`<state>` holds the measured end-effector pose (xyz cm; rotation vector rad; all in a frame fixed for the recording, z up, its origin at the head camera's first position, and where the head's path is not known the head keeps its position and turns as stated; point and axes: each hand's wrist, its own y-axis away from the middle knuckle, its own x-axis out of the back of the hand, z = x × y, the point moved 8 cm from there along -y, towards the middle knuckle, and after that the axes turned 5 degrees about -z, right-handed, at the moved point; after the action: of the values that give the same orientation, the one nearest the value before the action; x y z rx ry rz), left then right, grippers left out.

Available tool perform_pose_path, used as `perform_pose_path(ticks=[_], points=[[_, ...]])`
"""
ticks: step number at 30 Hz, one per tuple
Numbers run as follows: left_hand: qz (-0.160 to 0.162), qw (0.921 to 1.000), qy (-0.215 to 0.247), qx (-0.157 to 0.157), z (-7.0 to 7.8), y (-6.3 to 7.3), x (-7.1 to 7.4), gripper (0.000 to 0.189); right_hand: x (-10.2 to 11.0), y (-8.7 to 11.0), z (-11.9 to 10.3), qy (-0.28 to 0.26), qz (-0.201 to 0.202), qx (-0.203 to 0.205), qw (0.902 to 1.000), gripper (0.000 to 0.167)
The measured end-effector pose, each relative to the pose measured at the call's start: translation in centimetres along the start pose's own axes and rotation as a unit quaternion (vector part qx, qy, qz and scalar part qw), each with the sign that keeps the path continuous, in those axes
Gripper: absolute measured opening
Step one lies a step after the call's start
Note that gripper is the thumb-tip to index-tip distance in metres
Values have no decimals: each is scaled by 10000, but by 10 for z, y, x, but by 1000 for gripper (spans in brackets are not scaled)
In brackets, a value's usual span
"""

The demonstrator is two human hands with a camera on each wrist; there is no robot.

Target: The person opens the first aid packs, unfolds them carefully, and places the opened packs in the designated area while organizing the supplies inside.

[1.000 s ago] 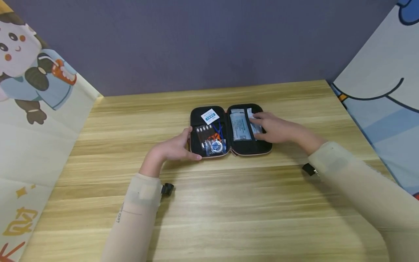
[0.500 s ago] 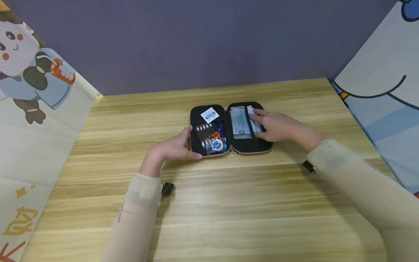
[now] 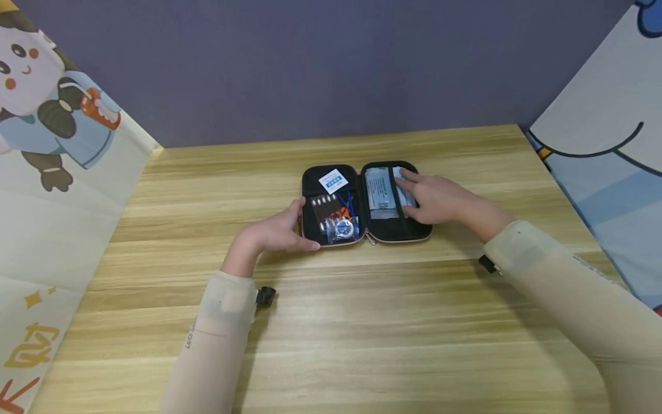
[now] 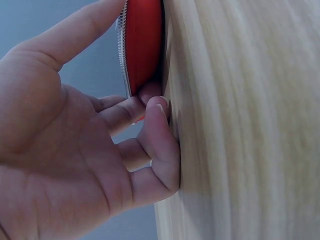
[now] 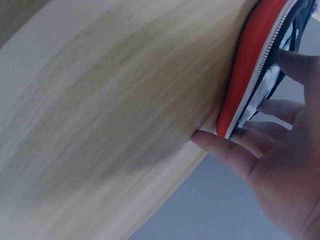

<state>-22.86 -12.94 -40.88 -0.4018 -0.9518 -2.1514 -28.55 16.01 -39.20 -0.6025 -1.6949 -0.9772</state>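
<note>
The zip case (image 3: pixel 403 232) lies open on the table (image 3: pixel 362 328), my left hand (image 3: pixel 274 233) gripping its left end between thumb and curled fingers, my right hand (image 3: pixel 438 200) spread over the packets (image 3: pixel 380 191) in its right half.

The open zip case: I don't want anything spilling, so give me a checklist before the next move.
1. Case lying open on the table: ok.
2. Left grip at the case's left edge: ok, it holds the rim.
3. Pale packets under the black strap: ok, the strap crosses over them.
4. Right half free of fingers: not ok, the right grip reaches over it.
5. Right grip pinching a packet: cannot tell.
6. White card fastened in the left half: cannot tell.
</note>
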Motion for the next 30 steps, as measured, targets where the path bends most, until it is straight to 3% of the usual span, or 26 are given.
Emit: perform_pose_path(ticks=[9, 16, 21, 26, 30], points=[[-7, 10000, -32, -49, 2, 2, 0, 130, 1, 0, 0, -9, 52, 37, 10000, 75], [-44, 10000, -11, 27, 0, 1, 1, 130, 2, 2, 1, -187, -258, 158, 9994, 81], [-10, 10000, 19, -46, 0, 1, 4, 129, 19, 0, -5, -374, -481, 106, 9981, 83], [-68, 10000, 16, -2, -2, 0, 2, 131, 40, -2, -33, -347, -106, 426, 9984, 75], [-96, 9999, 83, 17, -1, -1, 1, 131, 41, -2, -68, -529, 258, 820, 9949, 70]])
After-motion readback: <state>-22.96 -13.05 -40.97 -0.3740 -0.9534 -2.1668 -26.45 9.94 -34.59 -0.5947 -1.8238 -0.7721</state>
